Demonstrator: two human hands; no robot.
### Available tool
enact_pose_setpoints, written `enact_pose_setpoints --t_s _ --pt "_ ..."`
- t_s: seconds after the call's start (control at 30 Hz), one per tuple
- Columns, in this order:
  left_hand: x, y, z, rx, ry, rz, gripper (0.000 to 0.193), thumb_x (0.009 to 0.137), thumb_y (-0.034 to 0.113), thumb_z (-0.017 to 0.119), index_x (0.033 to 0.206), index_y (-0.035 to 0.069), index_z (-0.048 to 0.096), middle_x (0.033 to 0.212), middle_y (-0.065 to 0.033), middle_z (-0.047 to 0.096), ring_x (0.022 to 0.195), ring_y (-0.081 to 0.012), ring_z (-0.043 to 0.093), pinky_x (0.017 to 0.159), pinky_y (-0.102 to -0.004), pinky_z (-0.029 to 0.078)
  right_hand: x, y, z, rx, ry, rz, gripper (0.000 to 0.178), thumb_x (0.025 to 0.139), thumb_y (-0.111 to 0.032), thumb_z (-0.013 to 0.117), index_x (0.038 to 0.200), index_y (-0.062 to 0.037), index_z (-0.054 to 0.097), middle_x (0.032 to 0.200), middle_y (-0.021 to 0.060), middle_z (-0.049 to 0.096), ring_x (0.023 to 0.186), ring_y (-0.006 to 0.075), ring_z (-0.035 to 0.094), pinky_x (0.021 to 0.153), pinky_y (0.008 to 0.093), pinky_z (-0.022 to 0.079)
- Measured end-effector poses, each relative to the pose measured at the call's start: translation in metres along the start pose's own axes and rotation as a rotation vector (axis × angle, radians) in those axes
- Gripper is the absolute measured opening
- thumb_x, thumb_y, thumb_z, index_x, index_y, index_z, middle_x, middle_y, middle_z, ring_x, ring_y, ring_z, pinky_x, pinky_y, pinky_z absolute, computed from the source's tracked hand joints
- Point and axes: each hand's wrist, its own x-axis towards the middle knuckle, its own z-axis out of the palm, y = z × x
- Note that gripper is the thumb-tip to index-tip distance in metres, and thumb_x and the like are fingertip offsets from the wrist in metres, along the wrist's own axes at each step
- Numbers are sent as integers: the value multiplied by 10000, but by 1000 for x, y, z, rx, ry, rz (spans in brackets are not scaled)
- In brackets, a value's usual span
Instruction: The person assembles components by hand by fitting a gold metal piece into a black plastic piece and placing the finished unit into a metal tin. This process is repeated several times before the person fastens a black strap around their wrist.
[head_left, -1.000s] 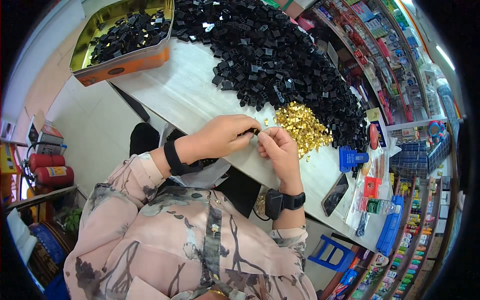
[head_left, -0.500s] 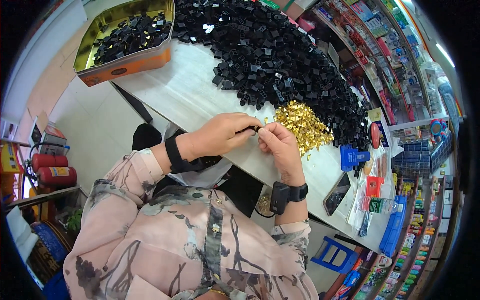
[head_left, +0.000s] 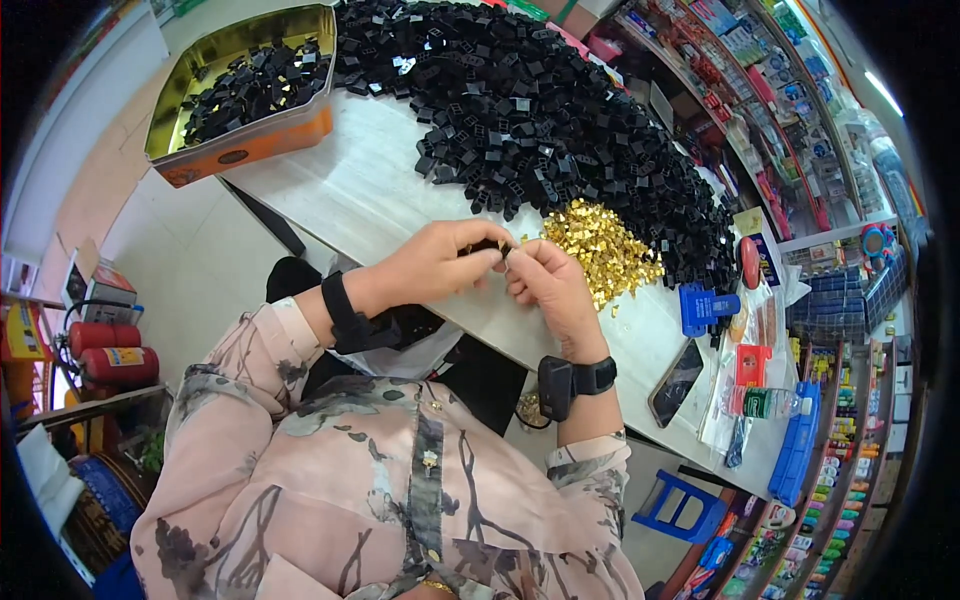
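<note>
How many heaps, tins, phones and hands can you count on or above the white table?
Heaps: 2 (black heap, gold heap; their pieces are too many to count)
Tins: 1 (orange tin)
Phones: 1 (dark phone)
Hands: 2 (left hand, right hand)
Total: 6

The blouse is pale pink with a plant print in greys and black, its sleeves patterned alike. A greyish placket bears small pale buttons. The left wrist wears a black band, the right wrist a boxy black device on a black strap.
</note>
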Motion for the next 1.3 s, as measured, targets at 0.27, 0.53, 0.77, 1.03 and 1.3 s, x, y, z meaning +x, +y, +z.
enact_pose_setpoints --t_s 0.27,0.53,0.77,1.03,1.3 --pt "34 13 -31 306 178 -231 219 833 195 591 925 12 514 774 -79 599 626 -172 584 559 -295 467 15 9 1 -868 454 -463 169 799 -179 649 847 -23 607 669 25 594 583 93 540 545 228 441" --pt "39 3 -25 1049 76 61 251 785 179 606 935 25 476 773 -175 595 720 -355 587 626 -424 461 12 15 -2 -651 397 -406 140 777 -132 644 856 -22 611 674 38 599 584 94 547 560 238 456" --pt "23 2 -33 977 1 91 249 794 149 581 992 26 492 763 -167 590 723 -361 586 623 -419 453 7 17 -10 -284 244 -354 110 812 -81 591 900 -16 602 784 24 607 665 86 556 620 225 455" --pt "-3 7 -17 216 47 -277 226 804 108 567 1003 5 540 784 -111 584 710 -257 576 666 -344 462 4 -3 28 157 18 -354 145 845 -47 560 981 -9 595 840 4 592 700 61 526 642 195 432" --pt "-13 1 -13 348 96 -37 215 794 87 578 995 12 567 887 -136 567 831 -245 562 719 -318 448 10 4 32 118 6 -272 156 855 -64 566 997 -4 590 822 -13 589 722 40 526 655 181 424"
